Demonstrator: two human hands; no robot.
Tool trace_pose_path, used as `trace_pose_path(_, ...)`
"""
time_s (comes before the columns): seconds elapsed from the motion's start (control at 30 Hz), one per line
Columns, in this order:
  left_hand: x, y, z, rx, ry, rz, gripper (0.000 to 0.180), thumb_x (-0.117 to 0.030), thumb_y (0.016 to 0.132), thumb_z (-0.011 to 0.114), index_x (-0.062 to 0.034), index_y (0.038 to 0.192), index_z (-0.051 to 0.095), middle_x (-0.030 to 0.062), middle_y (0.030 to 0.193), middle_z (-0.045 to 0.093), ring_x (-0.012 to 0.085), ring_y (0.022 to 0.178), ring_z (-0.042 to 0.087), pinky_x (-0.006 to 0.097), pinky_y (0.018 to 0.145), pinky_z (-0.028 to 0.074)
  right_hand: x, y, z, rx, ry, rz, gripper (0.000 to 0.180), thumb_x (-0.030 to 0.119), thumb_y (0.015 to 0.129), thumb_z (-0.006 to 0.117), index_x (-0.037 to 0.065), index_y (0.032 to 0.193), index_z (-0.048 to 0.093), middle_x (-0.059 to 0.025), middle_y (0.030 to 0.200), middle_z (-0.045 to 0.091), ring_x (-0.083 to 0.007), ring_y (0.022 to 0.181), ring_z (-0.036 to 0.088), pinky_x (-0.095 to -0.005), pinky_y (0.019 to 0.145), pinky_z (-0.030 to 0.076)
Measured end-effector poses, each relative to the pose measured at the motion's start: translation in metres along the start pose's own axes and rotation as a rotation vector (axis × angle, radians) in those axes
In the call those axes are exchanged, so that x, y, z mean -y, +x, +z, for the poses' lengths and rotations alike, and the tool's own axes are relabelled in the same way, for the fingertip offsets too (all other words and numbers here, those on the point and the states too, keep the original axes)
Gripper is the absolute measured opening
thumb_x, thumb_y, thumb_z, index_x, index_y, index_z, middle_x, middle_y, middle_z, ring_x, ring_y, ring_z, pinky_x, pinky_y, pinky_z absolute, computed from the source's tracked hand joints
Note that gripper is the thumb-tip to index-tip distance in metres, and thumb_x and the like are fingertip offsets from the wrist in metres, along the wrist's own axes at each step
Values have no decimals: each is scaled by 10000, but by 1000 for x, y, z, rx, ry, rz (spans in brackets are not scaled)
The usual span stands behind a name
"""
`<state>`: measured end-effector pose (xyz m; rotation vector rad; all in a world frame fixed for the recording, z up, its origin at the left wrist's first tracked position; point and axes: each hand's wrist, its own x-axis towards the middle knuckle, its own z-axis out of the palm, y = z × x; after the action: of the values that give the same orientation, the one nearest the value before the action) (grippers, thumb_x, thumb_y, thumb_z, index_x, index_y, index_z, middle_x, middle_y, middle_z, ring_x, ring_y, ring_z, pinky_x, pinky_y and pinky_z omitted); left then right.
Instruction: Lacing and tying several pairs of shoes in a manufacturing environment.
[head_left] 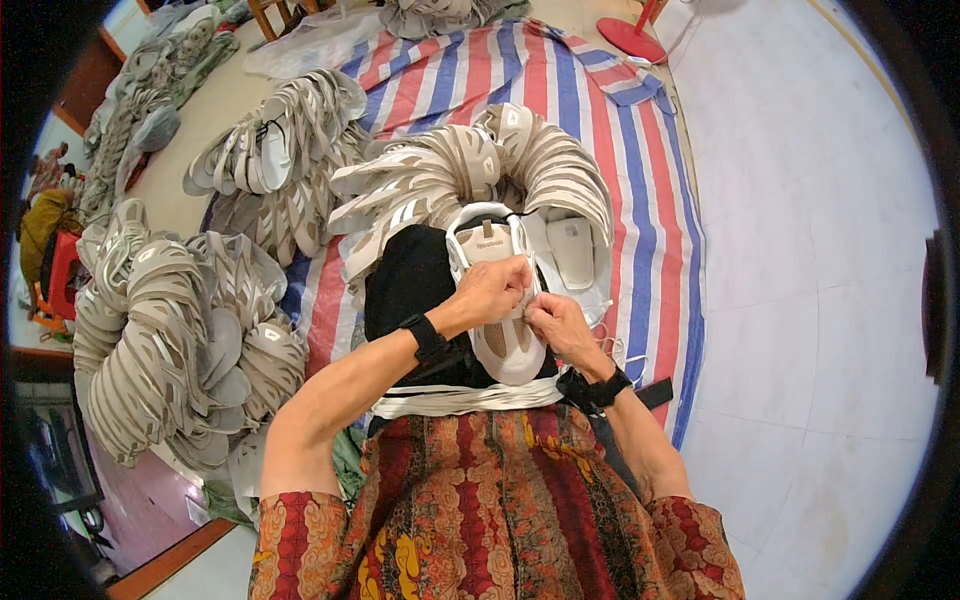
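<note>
A white and beige shoe upper (pixel 497 345) lies on a black cloth (pixel 405 285) over my lap, its tongue pointing away from me. My left hand (pixel 490 290) pinches the laces at the middle of the upper. My right hand (pixel 558 328) grips the lace just to the right, its fingertips almost touching the left hand. Both wrists wear black bands. A bundle of white laces (pixel 450 400) runs across my lap below the upper.
Curved stacks of beige shoe uppers (pixel 450 170) arc in front of me on a red, white and blue striped tarp (pixel 640 200). More stacks (pixel 170 330) pile up at my left. White tiled floor (pixel 820 250) lies to the right, with a red fan base (pixel 630 40) beyond.
</note>
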<state>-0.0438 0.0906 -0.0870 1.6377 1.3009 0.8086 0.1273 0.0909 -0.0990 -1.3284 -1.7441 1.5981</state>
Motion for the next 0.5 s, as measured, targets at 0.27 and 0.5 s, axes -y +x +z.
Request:
trace_pose_path(0.27,-3,-5,2,28,-38,-77,146,38,723,515,-41,841,479,15,656,566,79,628,512,240,556,416,-5,3,6,-43,-112,-149,167,133,767,511,16,653,547,-6,531,499,-86,478,470,-234,439,366)
trace_pose_path(0.5,-6,-11,4,-51,40,35,154,33,727,508,-30,863,473,57,670,581,102,624,531,259,583,435,2,2,-12,192,396,218,151,133,809,543,44,688,529,1,563,519,-60,445,466,-193,388,366)
